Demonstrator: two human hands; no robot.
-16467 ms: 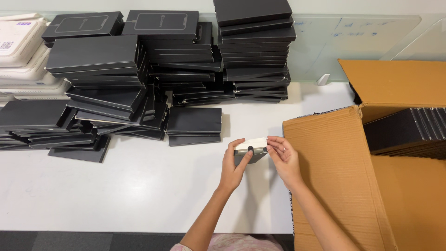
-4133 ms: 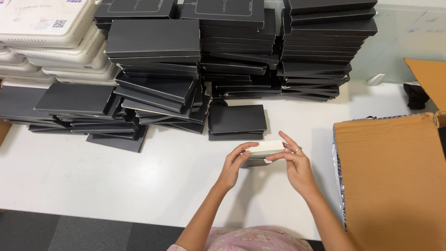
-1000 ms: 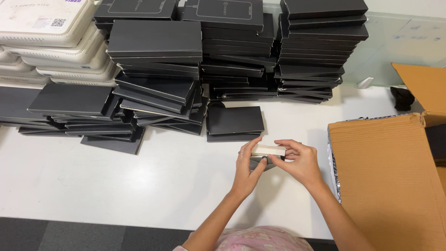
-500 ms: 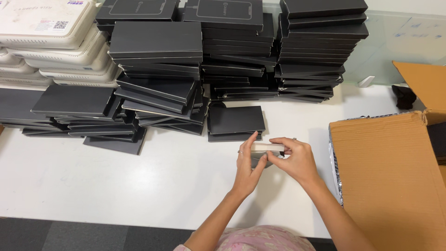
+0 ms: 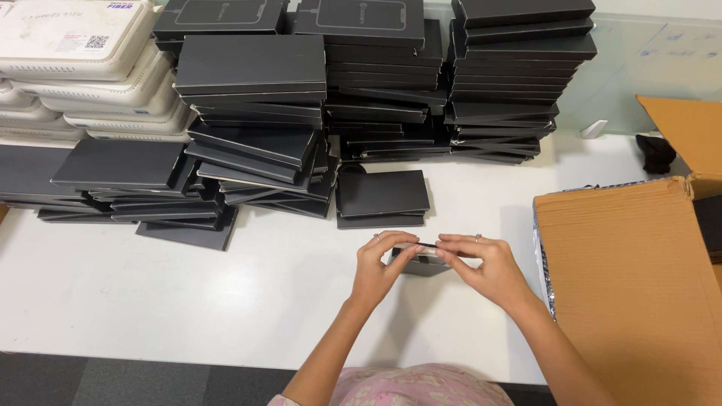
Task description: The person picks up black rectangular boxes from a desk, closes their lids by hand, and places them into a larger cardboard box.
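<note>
Holding a slim black box just above the white surface, pinched at its near end by the left hand and at its far end by the right hand, fingers of both curled closed on its upper edge. Tilted nearly edge-on to the camera, so only a thin dark strip and a pale grey underside showing between the fingertips; whether the flap is fully tucked, impossible to tell. A ring on a finger of each hand.

Just beyond, two flat black boxes lying one atop the other on the surface, near but apart from the hands. Farther back, tall stacks of the same black boxes along the rear edge, some neat, some slumped and fanned toward the left. At the far left corner, white moulded trays piled up. To the right, an open brown cardboard carton, its flap lying over the surface edge, its inside mostly out of view.

Judging by the layout: a great many boxes already stacked, this one apparently in the middle of being closed or checked, not yet set down on any pile. How many remain in the carton, not visible.
</note>
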